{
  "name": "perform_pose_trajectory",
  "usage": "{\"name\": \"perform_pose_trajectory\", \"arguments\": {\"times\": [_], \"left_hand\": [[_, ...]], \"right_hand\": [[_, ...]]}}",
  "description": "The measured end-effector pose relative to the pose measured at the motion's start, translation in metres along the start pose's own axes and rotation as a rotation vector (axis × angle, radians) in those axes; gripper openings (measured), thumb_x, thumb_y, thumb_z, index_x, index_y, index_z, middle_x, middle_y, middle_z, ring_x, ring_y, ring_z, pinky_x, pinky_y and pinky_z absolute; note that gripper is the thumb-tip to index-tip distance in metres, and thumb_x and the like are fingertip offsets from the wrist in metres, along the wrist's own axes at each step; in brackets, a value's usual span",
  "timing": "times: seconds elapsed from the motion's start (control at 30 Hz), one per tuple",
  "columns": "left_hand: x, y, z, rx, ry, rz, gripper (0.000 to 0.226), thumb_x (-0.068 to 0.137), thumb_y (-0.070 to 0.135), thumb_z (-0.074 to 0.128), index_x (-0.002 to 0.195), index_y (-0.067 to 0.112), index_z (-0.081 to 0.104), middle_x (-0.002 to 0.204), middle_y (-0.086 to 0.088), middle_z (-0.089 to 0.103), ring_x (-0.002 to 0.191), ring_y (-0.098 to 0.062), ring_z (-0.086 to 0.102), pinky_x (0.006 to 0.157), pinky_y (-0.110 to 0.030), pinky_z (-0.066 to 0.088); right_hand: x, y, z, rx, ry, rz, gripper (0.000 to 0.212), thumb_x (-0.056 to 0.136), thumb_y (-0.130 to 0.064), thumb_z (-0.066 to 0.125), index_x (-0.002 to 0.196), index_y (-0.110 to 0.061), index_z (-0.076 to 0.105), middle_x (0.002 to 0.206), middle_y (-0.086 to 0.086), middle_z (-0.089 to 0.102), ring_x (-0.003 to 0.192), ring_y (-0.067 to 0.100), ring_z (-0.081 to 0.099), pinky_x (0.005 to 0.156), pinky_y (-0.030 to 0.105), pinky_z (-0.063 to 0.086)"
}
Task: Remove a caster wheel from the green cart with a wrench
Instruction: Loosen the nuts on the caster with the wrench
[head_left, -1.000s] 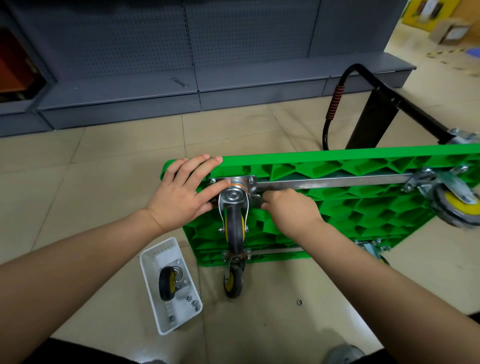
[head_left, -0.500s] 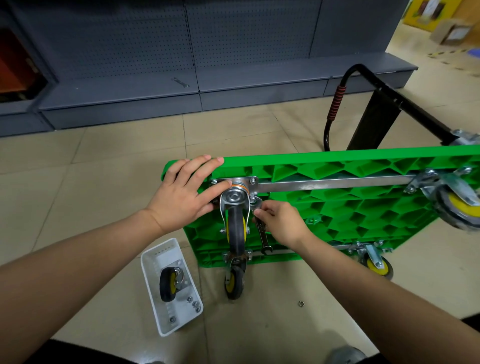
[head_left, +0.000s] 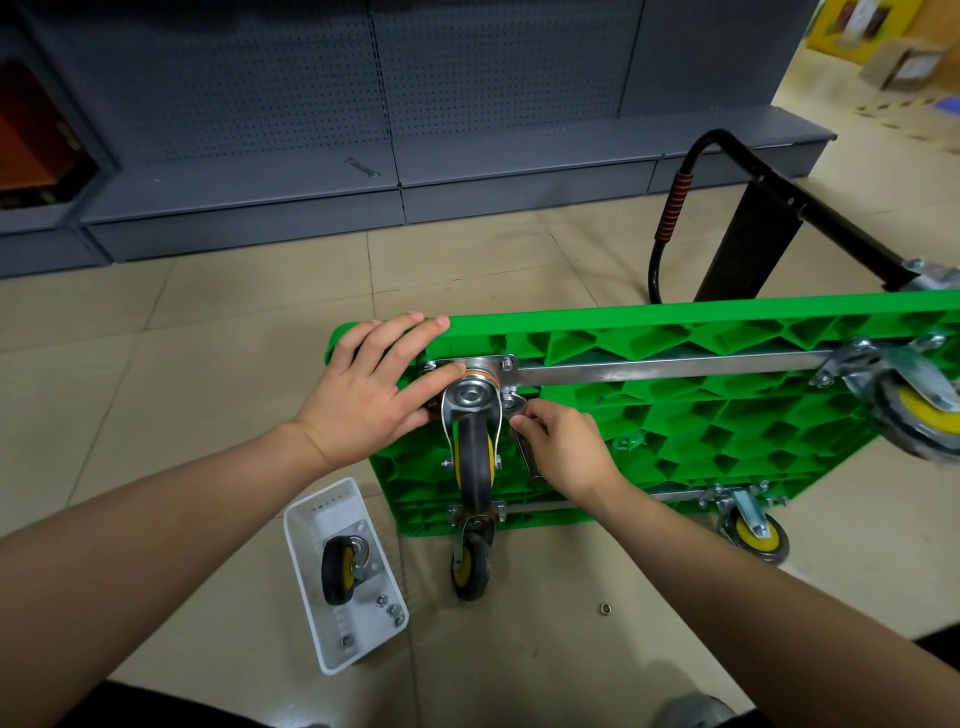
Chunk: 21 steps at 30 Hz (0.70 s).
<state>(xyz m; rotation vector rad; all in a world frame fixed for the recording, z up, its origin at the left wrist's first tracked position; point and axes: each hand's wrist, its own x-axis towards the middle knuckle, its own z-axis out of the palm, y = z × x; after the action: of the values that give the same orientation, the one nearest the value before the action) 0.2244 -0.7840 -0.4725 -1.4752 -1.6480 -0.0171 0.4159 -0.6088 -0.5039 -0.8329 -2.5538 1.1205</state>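
The green cart (head_left: 701, 415) stands on its long edge, ribbed underside facing me. A caster wheel (head_left: 474, 460) with a black tyre and yellow hub is bolted by its steel plate to the cart's upper left corner. My left hand (head_left: 374, 395) lies flat with straight fingers over that corner and the plate's left edge. My right hand (head_left: 563, 444) grips a steel wrench (head_left: 527, 457) whose head sits on a bolt at the plate's right side, its handle pointing down.
A white tray (head_left: 317, 613) on the floor holds a loose caster and several nuts. One nut (head_left: 604, 608) lies on the tiles. Other casters (head_left: 750, 535) stay on the cart. The black folded handle (head_left: 748, 218) juts behind. Grey shelving (head_left: 467, 171) carries another wrench (head_left: 362, 167).
My right hand swung the wrench handle from pointing right along the rail to pointing down, then shifted slightly. The left hand has stayed put.
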Motion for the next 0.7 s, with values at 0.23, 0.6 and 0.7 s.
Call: {"name": "perform_pose_trajectory", "arguments": {"times": [0.23, 0.6, 0.7], "left_hand": [[0.000, 0.000, 0.001, -0.009, -0.001, -0.001, 0.058, 0.087, 0.052, 0.071, 0.139, 0.030, 0.059, 0.153, -0.014, 0.047, 0.136, -0.036, 0.045, 0.107, -0.051, 0.034], [0.001, 0.001, -0.002, -0.016, -0.007, -0.006, 0.054, 0.090, 0.053, 0.067, 0.139, 0.031, 0.060, 0.152, -0.014, 0.048, 0.135, -0.036, 0.046, 0.106, -0.051, 0.035], [0.000, 0.001, -0.002, -0.012, -0.015, -0.005, 0.055, 0.089, 0.053, 0.068, 0.139, 0.031, 0.059, 0.153, -0.014, 0.047, 0.136, -0.036, 0.046, 0.106, -0.051, 0.034]], "right_hand": [[0.003, -0.004, -0.005, -0.057, -0.061, -0.019, 0.031, 0.103, -0.027, 0.053, 0.073, -0.021, 0.049, 0.072, 0.004, 0.061, 0.068, 0.027, 0.056, 0.064, 0.039, 0.043], [-0.005, -0.016, -0.026, -0.695, 0.068, -0.329, 0.015, 0.101, -0.016, 0.053, 0.112, -0.010, 0.062, 0.104, 0.012, 0.066, 0.102, 0.036, 0.061, 0.064, 0.036, 0.035], [-0.006, -0.005, -0.026, -0.568, 0.004, -0.273, 0.015, 0.105, -0.023, 0.049, 0.101, -0.011, 0.058, 0.098, 0.012, 0.066, 0.098, 0.035, 0.058, 0.066, 0.035, 0.033]]}}
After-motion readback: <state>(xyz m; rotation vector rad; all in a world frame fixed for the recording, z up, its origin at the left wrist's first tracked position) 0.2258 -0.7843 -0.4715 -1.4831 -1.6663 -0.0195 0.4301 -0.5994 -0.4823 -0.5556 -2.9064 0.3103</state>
